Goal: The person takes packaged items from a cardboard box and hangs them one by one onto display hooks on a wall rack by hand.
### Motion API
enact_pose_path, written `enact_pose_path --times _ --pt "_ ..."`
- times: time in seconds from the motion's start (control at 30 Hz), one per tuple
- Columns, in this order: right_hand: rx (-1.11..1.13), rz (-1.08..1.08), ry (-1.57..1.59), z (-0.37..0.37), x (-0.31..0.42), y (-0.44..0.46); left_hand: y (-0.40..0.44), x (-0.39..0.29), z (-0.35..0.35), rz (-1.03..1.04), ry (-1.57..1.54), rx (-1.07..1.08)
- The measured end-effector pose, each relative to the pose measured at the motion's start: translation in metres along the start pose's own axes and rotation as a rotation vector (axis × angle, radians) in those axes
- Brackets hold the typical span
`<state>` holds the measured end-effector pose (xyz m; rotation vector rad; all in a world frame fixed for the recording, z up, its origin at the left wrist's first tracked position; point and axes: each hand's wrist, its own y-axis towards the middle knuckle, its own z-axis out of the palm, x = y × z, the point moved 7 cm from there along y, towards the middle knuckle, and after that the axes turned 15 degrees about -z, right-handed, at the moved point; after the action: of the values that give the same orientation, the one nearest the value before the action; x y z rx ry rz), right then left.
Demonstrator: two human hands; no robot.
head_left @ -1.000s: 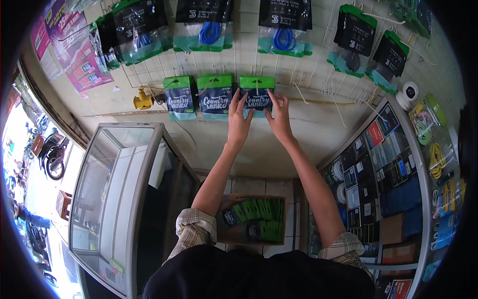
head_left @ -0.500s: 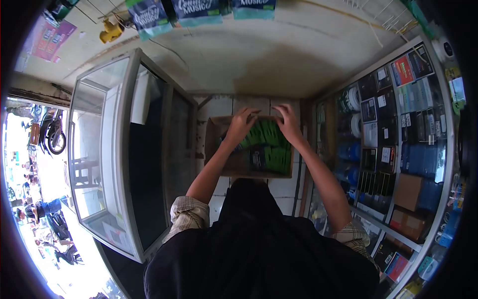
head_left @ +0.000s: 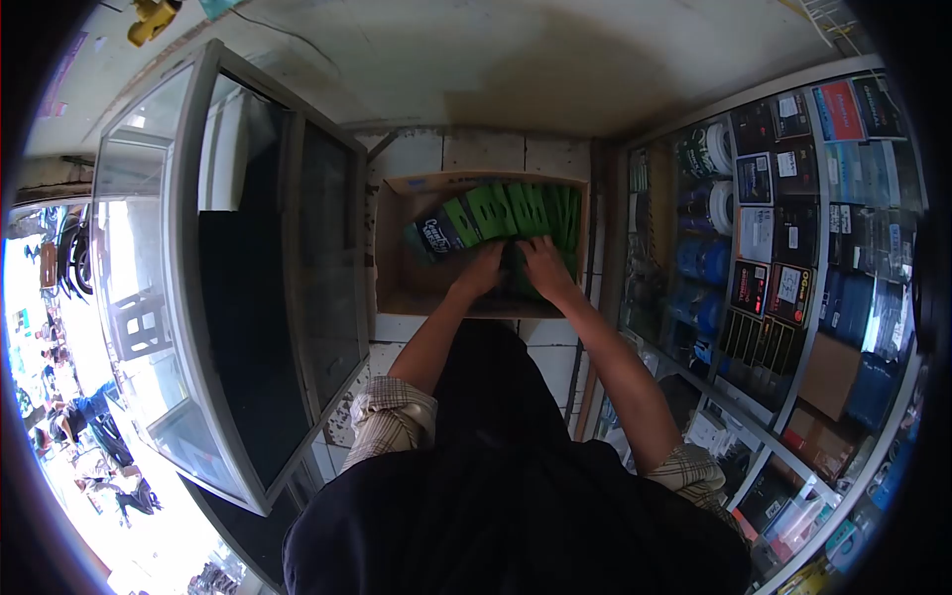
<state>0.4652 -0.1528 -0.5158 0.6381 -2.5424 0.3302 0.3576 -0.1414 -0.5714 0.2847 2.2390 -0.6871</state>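
Note:
A brown cardboard box [head_left: 392, 290] stands on the tiled floor in front of me. Inside it, a fanned row of green packets [head_left: 491, 213] runs along the far side, with a dark printed face on the leftmost one. My left hand [head_left: 482, 271] reaches into the box at the near edge of the row. Its fingers are curled against the packets, the tips partly lost in shadow. Close beside it, my right hand [head_left: 542, 266] has its fingers bent over packets right of the middle. More packets lie in shadow between and below the hands.
On the left stands a glass display cabinet [head_left: 208, 89] with a pale frame, and past it a bright street with motorcycles. A glass showcase [head_left: 815, 288] full of boxed goods lines the right side. The wall [head_left: 496, 69] rises beyond the box.
Both hands have come down from the box's far edge into the packets and toward me. The green packets now form a fanned row at the far side. The view has tilted downward.

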Motion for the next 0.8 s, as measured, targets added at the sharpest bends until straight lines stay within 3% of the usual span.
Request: enact_pose_path --times 0.07,0.13,0.27,0.4,0.47,0.6,0.8 --pt "0.061 -0.005 -0.139 0.008 0.0 0.003 0.0 0.0 0.006 0.037 0.03 -0.033" --pt "0.047 -0.018 -0.17 0.008 0.0 0.001 -0.001 -0.004 0.002 -0.085 0.107 -0.029" --pt "0.027 -0.064 -0.213 0.007 0.001 -0.002 -0.003 -0.009 -0.011 -0.107 0.081 -0.035" --pt "0.081 -0.058 -0.054 -0.014 0.01 -0.001 -0.009 -0.023 -0.039 -0.05 -0.037 0.023" --pt "-0.027 0.08 0.291 -0.031 0.008 -0.001 -0.013 -0.041 -0.063 -0.06 -0.069 0.041" --pt "-0.254 0.067 0.345 -0.099 0.026 0.006 -0.02 -0.082 -0.116 0.023 -0.242 -0.05" --pt "-0.683 -0.168 0.262 -0.243 0.073 0.016 -0.032 -0.168 -0.22 0.098 -0.561 -0.224"
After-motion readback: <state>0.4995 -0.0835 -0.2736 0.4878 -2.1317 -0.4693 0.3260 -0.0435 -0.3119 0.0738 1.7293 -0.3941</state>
